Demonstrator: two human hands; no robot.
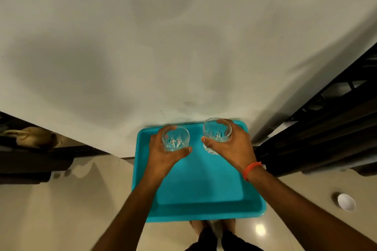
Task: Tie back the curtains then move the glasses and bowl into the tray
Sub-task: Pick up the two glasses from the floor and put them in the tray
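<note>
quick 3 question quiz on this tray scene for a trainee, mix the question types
1. True or false: each hand grips a clear cut-glass tumbler over the turquoise plastic tray.
2. Which wrist wears the orange band?
3. The small white bowl is: A in the tray, B on the floor right of it.

Key:
1. True: left hand holds the left tumbler, right hand the right tumbler.
2. Right.
3. B.

Left hand [163,154] and right hand [234,146] each grip a glass [175,138] [217,130] over the teal tray [200,206].
</note>
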